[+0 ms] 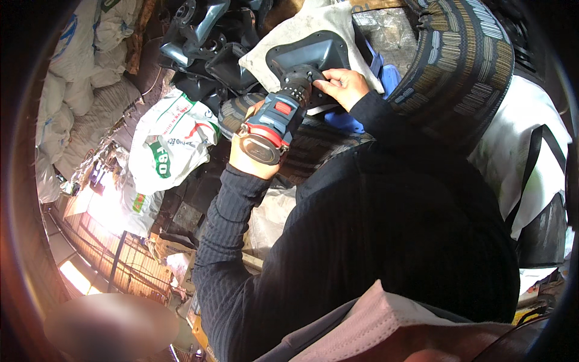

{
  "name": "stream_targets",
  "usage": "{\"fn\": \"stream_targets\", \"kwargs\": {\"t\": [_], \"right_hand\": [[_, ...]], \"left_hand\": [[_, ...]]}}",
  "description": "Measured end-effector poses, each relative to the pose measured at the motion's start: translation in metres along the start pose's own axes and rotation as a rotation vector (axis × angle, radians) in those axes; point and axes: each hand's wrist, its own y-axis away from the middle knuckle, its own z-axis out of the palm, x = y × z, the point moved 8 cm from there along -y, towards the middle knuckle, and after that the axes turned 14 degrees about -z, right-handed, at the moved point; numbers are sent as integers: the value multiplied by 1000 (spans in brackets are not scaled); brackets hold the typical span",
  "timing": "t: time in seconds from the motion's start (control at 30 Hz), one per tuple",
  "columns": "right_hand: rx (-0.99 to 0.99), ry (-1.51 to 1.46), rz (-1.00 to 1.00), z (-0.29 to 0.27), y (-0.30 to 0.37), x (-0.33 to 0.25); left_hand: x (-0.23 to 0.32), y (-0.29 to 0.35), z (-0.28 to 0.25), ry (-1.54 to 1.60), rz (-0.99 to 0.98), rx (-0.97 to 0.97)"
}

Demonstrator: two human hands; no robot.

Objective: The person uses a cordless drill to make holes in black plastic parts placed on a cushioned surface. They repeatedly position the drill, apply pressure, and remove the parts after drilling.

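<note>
My left hand [248, 161] is wrapped round a blue-grey cordless drill [278, 119] with red trim. The drill's chuck points away from me, against the near end of a dark, funnel-shaped part [316, 53] with a wide flange and holes round its rim. At that same end my right hand [345, 87] pinches the edge of the funnel-shaped part, its fingertips close beside the chuck. Any bit or screw at the contact is too small to make out. Under the part lies a pale cloth [259, 55], over my lap.
Several similar dark, glossy parts [208, 45] are heaped at the far left. White printed sacks [175, 142] stand left of my arm, with more stacked sacks [75, 78] beyond. A patterned cushion-like fabric [461, 66] curves along the right. Something blue [391, 77] lies beside the cloth.
</note>
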Motion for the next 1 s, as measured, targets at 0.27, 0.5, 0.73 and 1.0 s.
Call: {"fn": "stream_targets", "kwargs": {"t": [0.27, 0.5, 0.73, 1.0], "right_hand": [[33, 3, -144, -2, -6, 2], [128, -7, -76, -2, -12, 20], [-32, -295, 2, -17, 8, -47], [-316, -492, -8, 82, 47, -147]], "left_hand": [[2, 7, -11, 320, -232, 48], [-4, 95, 40, 701, -211, 236], [-10, 150, 131, 684, -75, -55], [-93, 158, 73, 1786, -24, 111]]}}
